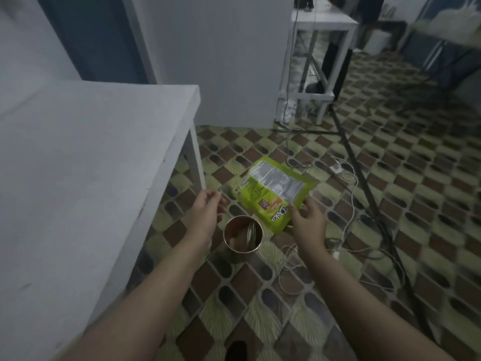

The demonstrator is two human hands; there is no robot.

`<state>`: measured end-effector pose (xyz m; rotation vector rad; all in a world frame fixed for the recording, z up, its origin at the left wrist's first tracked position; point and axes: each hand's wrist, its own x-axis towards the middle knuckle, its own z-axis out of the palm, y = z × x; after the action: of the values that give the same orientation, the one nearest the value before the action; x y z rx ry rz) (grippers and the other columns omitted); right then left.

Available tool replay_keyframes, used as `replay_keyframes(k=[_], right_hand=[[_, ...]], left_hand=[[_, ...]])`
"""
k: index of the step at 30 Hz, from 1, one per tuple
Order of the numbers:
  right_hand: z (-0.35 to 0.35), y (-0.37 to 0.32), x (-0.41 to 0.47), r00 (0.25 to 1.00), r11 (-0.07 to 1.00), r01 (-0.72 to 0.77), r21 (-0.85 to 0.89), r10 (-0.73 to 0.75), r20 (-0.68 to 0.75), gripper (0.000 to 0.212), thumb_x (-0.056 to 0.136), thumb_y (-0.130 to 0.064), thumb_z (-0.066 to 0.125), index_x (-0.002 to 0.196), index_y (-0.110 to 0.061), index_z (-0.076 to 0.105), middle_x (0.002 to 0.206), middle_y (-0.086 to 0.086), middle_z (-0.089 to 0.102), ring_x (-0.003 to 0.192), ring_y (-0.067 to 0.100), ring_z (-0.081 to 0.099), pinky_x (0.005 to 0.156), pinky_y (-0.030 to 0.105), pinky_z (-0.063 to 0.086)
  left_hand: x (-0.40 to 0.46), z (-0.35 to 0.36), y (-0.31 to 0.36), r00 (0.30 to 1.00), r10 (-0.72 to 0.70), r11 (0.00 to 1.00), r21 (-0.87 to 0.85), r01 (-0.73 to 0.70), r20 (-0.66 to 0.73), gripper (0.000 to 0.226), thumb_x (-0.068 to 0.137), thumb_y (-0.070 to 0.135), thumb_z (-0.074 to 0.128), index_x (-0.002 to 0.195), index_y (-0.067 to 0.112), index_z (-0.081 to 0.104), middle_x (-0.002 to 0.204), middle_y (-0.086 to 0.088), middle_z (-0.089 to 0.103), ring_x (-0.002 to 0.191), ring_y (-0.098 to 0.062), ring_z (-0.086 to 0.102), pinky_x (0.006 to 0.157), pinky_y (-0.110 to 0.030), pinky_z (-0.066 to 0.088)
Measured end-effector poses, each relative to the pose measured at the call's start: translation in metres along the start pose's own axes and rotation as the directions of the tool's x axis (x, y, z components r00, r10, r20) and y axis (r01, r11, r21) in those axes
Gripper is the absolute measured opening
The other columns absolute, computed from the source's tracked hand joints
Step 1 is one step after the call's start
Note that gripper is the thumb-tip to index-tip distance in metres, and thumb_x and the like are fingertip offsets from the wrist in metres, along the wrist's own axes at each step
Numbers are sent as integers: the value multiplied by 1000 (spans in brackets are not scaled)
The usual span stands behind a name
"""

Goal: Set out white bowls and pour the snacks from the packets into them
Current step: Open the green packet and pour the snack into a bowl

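A lime-green snack packet point(273, 191) hangs over the tiled floor, its printed back facing me. My right hand point(308, 225) grips its near lower corner, thumb on the print. My left hand point(208, 212) is closed in a pinch at a greyish flap on the packet's left corner. Just below and between my hands, a round metal cup point(243, 234) stands on the floor with something thin and shiny inside. No white bowl is in view.
A white table point(91, 165) fills the left, its leg point(196, 157) close to my left hand. White cables point(348, 204) and a black tripod leg point(364, 183) cross the floor on the right. A second white table point(325, 22) stands further back.
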<state>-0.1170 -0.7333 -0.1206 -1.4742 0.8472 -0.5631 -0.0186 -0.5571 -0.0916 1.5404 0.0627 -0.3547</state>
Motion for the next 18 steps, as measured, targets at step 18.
replay_keyframes(k=[18], right_hand=[[137,301,188,946,757,-20,-653,226,233,36,95,-2,40,124,-8,61,103,16,69,75,19,50,66,26,35]], left_hand=[[196,30,-253,983,-169,957,227,181,-69,16,101,18,44,95,26,56,100,2,67,87,-12,64,66,-21,46]])
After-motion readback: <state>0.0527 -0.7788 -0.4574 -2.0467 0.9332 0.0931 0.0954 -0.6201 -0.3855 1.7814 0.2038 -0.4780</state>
